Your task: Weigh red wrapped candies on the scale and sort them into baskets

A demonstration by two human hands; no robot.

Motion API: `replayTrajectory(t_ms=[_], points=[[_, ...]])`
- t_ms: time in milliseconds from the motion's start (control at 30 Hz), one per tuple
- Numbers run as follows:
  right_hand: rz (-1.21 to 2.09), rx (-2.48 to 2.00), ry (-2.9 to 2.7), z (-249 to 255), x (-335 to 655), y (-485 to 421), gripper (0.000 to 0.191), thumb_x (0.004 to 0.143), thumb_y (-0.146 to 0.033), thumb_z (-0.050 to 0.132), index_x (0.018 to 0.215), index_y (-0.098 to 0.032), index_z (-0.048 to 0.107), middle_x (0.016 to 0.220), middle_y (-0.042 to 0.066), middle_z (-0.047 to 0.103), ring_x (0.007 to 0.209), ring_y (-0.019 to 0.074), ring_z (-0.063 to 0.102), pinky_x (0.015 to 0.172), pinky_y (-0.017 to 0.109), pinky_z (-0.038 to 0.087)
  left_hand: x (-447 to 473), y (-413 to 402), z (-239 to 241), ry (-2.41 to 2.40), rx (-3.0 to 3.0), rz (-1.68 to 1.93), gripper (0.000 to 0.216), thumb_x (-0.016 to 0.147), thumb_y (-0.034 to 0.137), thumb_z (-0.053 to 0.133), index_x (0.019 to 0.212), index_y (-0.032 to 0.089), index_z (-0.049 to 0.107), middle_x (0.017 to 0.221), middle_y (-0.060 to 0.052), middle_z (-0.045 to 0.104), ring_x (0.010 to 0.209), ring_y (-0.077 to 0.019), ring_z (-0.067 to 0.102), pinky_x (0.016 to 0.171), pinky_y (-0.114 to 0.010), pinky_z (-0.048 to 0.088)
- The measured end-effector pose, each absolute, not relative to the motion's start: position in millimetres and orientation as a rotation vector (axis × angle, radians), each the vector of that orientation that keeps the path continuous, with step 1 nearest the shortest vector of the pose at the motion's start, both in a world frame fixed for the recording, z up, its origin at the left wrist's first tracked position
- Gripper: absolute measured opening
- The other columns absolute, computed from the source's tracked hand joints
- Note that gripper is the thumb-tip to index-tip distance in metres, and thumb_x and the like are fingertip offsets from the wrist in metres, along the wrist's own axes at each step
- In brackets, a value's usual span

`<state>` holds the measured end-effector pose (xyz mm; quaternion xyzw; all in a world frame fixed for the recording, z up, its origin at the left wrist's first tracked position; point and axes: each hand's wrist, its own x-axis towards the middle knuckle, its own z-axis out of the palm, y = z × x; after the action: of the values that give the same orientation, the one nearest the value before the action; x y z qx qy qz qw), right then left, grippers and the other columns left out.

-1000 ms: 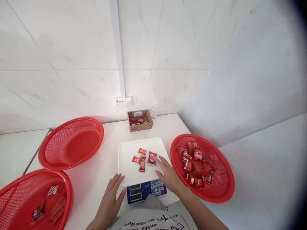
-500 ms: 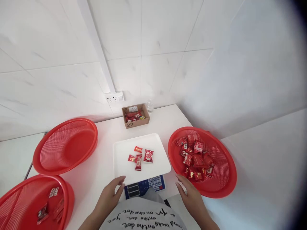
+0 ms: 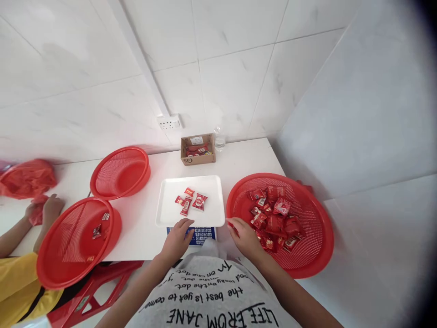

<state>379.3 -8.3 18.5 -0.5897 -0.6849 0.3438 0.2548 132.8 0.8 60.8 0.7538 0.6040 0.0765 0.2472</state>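
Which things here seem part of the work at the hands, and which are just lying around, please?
Probably in use:
- tray
- four packets on it
- scale underneath
- right basket, holding more packets

Apparently just nearby:
- box
- clear container
- far left basket; its role is unclear
- wall socket

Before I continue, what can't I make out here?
Head view:
Scale panel, left part: behind the left hand.
Right basket, lowest packets: buried under upper packets.
Red bag, left end: cut off by the left edge.
Loose packets on the tray: fine print too small.
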Motion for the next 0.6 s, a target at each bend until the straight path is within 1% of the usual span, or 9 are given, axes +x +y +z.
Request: replayTrajectory(t_ms=[167, 267, 333, 400, 467, 600], points=[[0.948, -1.608, -1.943, 22.5, 356.7, 0.6, 0.034, 0.086, -0.022, 0.037, 0.113, -0.019, 0.058, 0.111, 0.009, 0.061, 0.103, 0.0191, 0.055, 0.091, 0.034, 0.042, 118.9, -5.6, 55.7, 1.661, 2.058, 0.229, 0.030, 0.086, 0.024, 0.042, 0.114, 0.021, 0.054, 0.119, -0.007, 0.057, 0.111, -0.0208, 0.052, 0.095, -0.039, 0.044], [0.950, -1.667, -2.033, 25.6, 333.8, 6.8, 0.038, 0.084, -0.021, 0.041, 0.119, -0.018, 0.056, 0.121, 0.010, 0.056, 0.112, 0.0204, 0.050, 0.096, 0.034, 0.037, 105.6, -0.5, 52.3, 1.634, 2.133, 0.241, 0.031, 0.086, 0.023, 0.044, 0.115, 0.021, 0.053, 0.123, -0.008, 0.054, 0.116, -0.0224, 0.047, 0.099, -0.041, 0.041], [0.910, -1.755, -2.091, 28.0, 316.3, 12.1, 0.041, 0.083, -0.020, 0.043, 0.123, -0.017, 0.053, 0.129, 0.012, 0.050, 0.117, 0.0232, 0.045, 0.098, 0.036, 0.035, 96.3, 6.1, 52.4, 1.571, 2.195, 0.237, 0.033, 0.085, 0.022, 0.045, 0.117, 0.020, 0.052, 0.125, -0.008, 0.053, 0.118, -0.0226, 0.045, 0.100, -0.041, 0.039], [0.843, -1.858, -2.121, 30.4, 298.5, 18.1, 0.045, 0.082, -0.022, 0.045, 0.127, -0.017, 0.049, 0.133, 0.013, 0.046, 0.118, 0.0265, 0.044, 0.097, 0.040, 0.034, 87.8, 13.8, 53.0, 1.487, 2.254, 0.227, 0.036, 0.083, 0.022, 0.048, 0.119, 0.019, 0.051, 0.125, -0.008, 0.053, 0.118, -0.0227, 0.044, 0.101, -0.040, 0.038], [0.782, -1.926, -2.133, 32.4, 281.3, 23.9, 0.048, 0.082, -0.023, 0.045, 0.130, -0.018, 0.045, 0.134, 0.013, 0.045, 0.117, 0.0284, 0.043, 0.094, 0.043, 0.035, 80.7, 21.4, 52.0, 1.413, 2.299, 0.202, 0.039, 0.081, 0.020, 0.051, 0.120, 0.018, 0.050, 0.124, -0.009, 0.054, 0.118, -0.0231, 0.044, 0.102, -0.040, 0.036], [0.756, -1.917, -2.176, 34.3, 252.1, 29.8, 0.049, 0.082, -0.022, 0.045, 0.130, -0.021, 0.045, 0.136, 0.009, 0.045, 0.118, 0.0279, 0.043, 0.091, 0.043, 0.037, 71.0, 33.7, 43.2, 1.299, 2.329, 0.108, 0.046, 0.079, 0.022, 0.054, 0.124, 0.017, 0.048, 0.130, -0.009, 0.051, 0.123, -0.0268, 0.040, 0.103, -0.044, 0.034]])
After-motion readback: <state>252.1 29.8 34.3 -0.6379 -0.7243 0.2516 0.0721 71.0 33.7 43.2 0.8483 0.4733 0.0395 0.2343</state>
